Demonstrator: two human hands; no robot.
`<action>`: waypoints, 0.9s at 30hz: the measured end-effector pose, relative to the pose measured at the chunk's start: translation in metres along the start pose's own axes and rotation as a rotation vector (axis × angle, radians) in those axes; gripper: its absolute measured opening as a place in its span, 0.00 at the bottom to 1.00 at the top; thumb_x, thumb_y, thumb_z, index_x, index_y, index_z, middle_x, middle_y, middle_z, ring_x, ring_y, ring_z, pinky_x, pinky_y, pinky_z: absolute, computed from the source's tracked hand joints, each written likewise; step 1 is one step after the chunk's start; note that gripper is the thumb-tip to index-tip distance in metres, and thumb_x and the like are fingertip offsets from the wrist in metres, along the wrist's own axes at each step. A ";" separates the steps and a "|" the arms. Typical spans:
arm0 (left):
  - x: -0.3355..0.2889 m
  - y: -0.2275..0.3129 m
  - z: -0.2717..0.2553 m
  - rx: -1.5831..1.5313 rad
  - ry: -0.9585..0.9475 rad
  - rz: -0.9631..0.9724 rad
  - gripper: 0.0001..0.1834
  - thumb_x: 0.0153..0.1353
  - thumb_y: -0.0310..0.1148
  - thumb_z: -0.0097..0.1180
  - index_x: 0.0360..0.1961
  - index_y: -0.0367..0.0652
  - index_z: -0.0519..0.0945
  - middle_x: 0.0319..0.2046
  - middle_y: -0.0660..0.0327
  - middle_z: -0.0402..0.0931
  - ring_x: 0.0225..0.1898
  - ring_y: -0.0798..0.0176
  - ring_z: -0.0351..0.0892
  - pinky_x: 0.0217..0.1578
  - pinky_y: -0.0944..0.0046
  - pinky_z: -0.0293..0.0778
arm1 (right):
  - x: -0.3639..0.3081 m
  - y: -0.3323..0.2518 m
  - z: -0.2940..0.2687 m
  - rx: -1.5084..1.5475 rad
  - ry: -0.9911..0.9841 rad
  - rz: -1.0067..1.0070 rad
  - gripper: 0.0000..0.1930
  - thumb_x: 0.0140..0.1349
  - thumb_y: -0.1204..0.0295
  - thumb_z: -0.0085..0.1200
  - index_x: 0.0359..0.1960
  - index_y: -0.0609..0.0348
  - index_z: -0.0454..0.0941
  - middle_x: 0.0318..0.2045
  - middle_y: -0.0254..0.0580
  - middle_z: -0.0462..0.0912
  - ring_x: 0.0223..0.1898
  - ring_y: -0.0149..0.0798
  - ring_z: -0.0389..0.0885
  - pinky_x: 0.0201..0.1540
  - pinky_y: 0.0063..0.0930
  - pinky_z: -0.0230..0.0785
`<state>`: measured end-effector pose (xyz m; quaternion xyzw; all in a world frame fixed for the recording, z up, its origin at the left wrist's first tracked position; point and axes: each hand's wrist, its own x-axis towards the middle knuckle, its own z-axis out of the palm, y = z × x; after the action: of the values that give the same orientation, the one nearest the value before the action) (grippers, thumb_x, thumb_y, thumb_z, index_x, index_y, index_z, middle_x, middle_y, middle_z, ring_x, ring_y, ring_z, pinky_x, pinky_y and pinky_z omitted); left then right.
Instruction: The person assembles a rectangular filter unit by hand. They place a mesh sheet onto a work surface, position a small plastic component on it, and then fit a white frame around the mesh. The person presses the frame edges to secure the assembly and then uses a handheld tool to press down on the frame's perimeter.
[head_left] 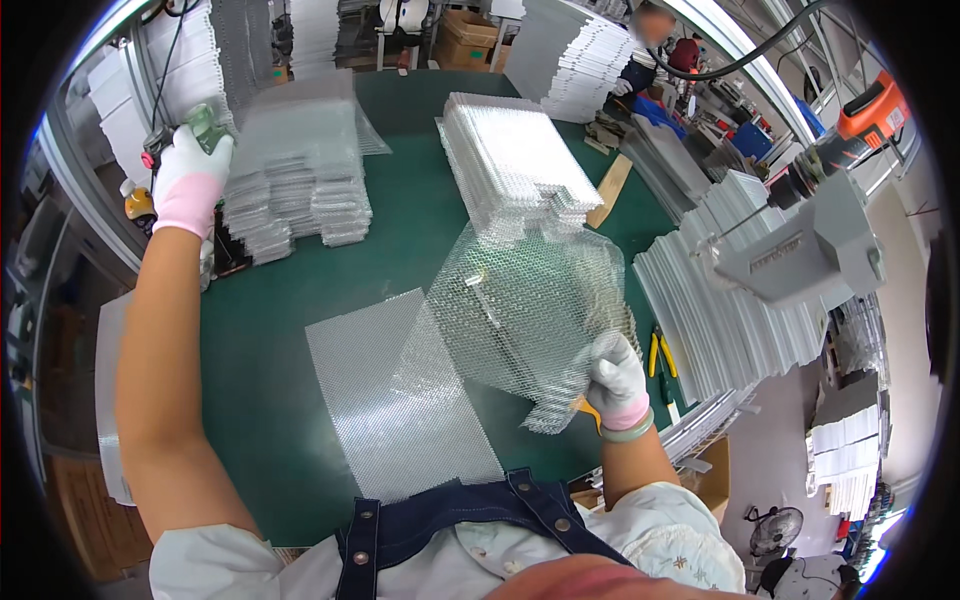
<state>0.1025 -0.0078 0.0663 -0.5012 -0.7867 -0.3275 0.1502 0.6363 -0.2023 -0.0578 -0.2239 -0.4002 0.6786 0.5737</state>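
Note:
My left hand (192, 180), in a white glove with a pink cuff, reaches to the far left of the green table. Its fingers close on a green, rounded object (206, 127) whose kind I cannot make out. At the right, my gloved right hand (615, 378) pinches the near corner of a clear plastic honeycomb sheet (520, 300), which is raised at a tilt. Under its left edge another translucent honeycomb sheet (400, 400) lies flat before me. Beyond the held sheet stands a stack of clear honeycomb sheets (515, 150).
Another sheet stack (300, 180) stands near my left hand. At the right are yellow-handled pliers (660, 352), a wooden strip (610, 190), piled white panels (700, 300) and an orange power drill (865, 120) above them. A person (645, 55) is in the far background.

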 end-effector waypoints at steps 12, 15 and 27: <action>-0.256 0.064 -0.127 -1.306 -1.142 -0.076 0.29 0.66 0.48 0.55 0.54 0.31 0.74 0.46 0.58 0.79 0.45 0.69 0.76 0.48 0.67 0.72 | -0.013 -0.021 0.072 -0.361 -0.144 0.179 0.17 0.52 0.71 0.69 0.40 0.65 0.77 0.32 0.41 0.82 0.31 0.30 0.80 0.34 0.21 0.71; -0.298 0.049 -0.128 -0.999 -0.778 -0.052 0.12 0.66 0.32 0.54 0.44 0.32 0.78 0.32 0.64 0.79 0.33 0.74 0.75 0.36 0.72 0.72 | -0.019 -0.017 0.088 -0.556 -0.001 0.229 0.17 0.54 0.69 0.68 0.39 0.66 0.75 0.34 0.41 0.82 0.33 0.30 0.80 0.35 0.24 0.72; -0.402 0.029 -0.167 -0.970 -0.336 -0.020 0.08 0.65 0.29 0.55 0.39 0.34 0.79 0.27 0.65 0.77 0.29 0.73 0.73 0.33 0.71 0.71 | -0.077 0.023 0.095 -0.887 0.103 0.110 0.15 0.59 0.65 0.63 0.35 0.68 0.81 0.25 0.39 0.83 0.28 0.29 0.80 0.34 0.25 0.74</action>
<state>0.2943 -0.3883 -0.0268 -0.5513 -0.5623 -0.5712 -0.2314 0.5687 -0.3034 -0.0329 -0.5027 -0.6107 0.4590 0.4046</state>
